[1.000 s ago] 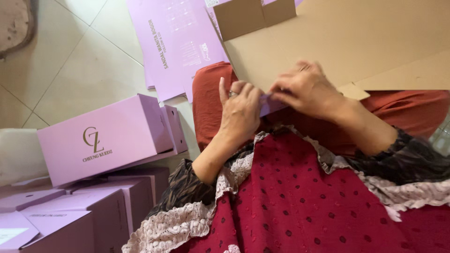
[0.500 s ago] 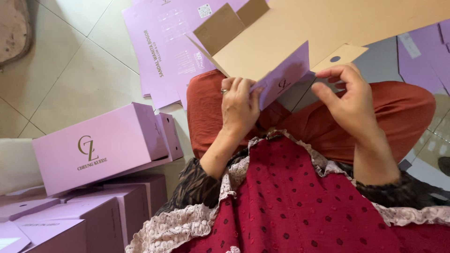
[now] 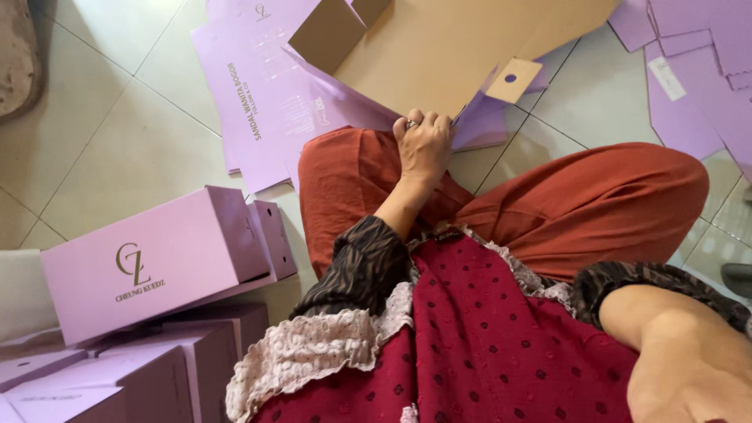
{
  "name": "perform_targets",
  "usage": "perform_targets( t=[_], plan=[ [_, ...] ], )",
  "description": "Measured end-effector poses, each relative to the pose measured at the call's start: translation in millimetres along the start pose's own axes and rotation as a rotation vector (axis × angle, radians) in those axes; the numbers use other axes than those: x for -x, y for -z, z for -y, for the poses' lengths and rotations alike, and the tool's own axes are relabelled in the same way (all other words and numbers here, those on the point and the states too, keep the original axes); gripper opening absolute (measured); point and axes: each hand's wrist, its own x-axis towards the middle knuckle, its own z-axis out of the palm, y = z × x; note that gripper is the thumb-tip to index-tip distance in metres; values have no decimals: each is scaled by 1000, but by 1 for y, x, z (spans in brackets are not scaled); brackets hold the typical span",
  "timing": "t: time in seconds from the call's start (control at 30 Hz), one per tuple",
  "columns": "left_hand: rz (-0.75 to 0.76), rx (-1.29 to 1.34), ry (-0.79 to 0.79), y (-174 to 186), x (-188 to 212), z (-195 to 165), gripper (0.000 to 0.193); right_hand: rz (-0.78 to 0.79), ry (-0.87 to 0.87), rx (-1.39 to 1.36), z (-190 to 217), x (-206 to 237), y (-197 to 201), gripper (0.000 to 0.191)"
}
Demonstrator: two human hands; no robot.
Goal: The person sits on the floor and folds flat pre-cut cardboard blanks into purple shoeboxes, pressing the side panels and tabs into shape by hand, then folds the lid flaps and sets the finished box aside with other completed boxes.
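A seated person's left hand [image 3: 424, 145] pinches the near edge of a flat, unfolded cardboard box blank [image 3: 439, 55], brown inside and lilac outside, resting across their orange-trousered knees. The right hand is out of view; only its forearm [image 3: 681, 352] shows. Finished lilac boxes [image 3: 157, 262] stack on the tiled floor [image 3: 110, 149] to their left.

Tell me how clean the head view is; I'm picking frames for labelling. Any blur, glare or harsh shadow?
Head view: soft, even light with no glare on the floor tiles; the left hand gripping the cardboard sheet and the folded lilac box look sharp; the right forearm, closest to the lens, is soft and cut off by the frame, its hand unseen.
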Motion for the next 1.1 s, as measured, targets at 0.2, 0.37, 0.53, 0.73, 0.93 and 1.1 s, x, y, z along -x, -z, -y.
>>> perform_targets(
  t=[0.2,0.37,0.53,0.73,0.93,1.1],
  plan=[
    [94,248,50,-32,-26,-22,16,-101,-56,135,0,21,32,34],
    [126,616,46,-25,-36,-19,28,-621,-849,801,-66,84,97,39],
    [99,529,513,-9,-63,63,47,-463,-1392,980,-188,183,130,71],
    [-50,178,717,-2,-67,159,83,-374,-1384,1141,-276,255,140,44],
    [166,228,984,-15,-68,163,111,-547,-1327,1353,-249,297,220,24],
    [297,267,684,-21,-57,149,103,-586,-1352,1506,-238,286,220,30]
  ],
)
